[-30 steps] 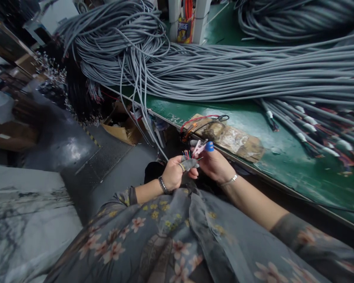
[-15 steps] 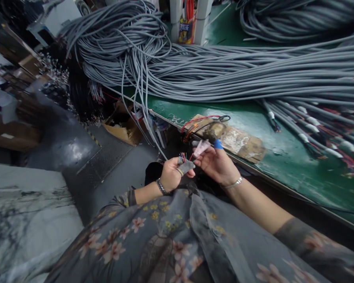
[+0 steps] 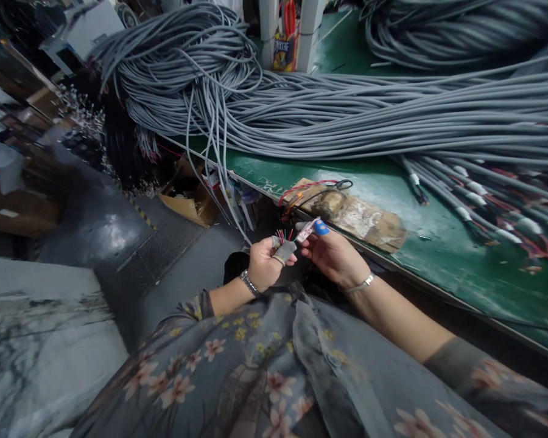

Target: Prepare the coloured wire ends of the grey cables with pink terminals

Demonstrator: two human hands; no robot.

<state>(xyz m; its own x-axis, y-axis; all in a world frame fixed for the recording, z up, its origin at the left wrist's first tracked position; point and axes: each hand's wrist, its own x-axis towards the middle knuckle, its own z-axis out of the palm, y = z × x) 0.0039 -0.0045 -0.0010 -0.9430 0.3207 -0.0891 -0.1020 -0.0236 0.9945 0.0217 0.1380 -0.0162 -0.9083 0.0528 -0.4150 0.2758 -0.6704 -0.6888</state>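
Observation:
My left hand [image 3: 263,266] is closed around the end of a grey cable, with grey wrapping on its thumb. Several thin coloured wires [image 3: 283,235] fan out above its fingertips. The grey cable [image 3: 238,220] runs from the hand up to the pile on the table. Just to the right, my right hand [image 3: 335,258] pinches close to the wire ends. Its thumb wears a blue cover, pressed against a finger wrapped in whitish tape. A thin wire seems to lead into this pinch; its tip is hidden.
A thick bundle of grey cables [image 3: 329,121] lies across the green table [image 3: 442,252]. Stripped cable ends with white tape [image 3: 477,187] lie at right. Stained cardboard [image 3: 369,222] sits at the table's edge, with red and black leads. Below stands an open carton [image 3: 187,207].
The right thumb has come down onto the taped finger, and the right hand has shifted slightly left. My left hand has turned a little, and its wires fan out differently.

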